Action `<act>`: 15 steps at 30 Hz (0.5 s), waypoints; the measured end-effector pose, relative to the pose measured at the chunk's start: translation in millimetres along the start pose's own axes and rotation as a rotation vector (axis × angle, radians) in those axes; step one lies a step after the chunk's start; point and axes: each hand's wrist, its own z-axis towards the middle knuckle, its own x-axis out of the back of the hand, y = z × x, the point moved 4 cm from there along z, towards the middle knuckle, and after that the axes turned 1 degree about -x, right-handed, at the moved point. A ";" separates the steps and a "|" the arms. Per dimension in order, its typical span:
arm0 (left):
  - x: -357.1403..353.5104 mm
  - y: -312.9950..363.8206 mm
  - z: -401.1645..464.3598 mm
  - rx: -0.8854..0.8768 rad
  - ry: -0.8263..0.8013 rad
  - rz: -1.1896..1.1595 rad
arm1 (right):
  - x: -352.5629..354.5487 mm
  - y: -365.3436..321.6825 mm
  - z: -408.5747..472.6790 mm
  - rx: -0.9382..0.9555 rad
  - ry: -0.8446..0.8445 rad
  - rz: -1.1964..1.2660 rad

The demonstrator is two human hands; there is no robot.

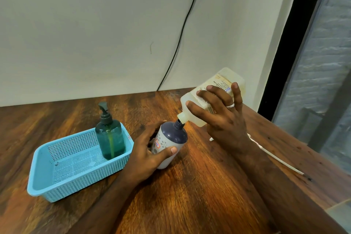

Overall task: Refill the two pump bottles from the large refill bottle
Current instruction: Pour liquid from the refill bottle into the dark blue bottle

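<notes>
My right hand (222,118) grips the large pale refill bottle (191,99), tipped steeply with its open neck against the mouth of a small bottle. That small white bottle with a dark blue shoulder (171,137) stands on the wooden table, pump removed, and my left hand (146,156) holds it around the body. A green pump bottle (110,135) with its dark pump fitted stands upright in the far right corner of a light blue basket (47,186).
A white pump tube (273,156) lies on the table to the right, partly hidden behind my right forearm. A black cable (182,32) hangs down the wall behind the table. The table's right edge runs beside a window.
</notes>
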 end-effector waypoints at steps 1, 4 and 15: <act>-0.2 0.2 0.0 0.001 -0.002 0.003 | -0.1 0.3 -0.6 -0.013 -0.005 0.011; -1.3 2.2 -0.2 -0.009 0.008 0.000 | -2.8 1.2 -4.9 -0.074 -0.056 0.048; -3.6 4.7 -1.4 -0.003 0.021 -0.024 | -14.3 -0.9 -18.8 -0.298 -0.172 0.291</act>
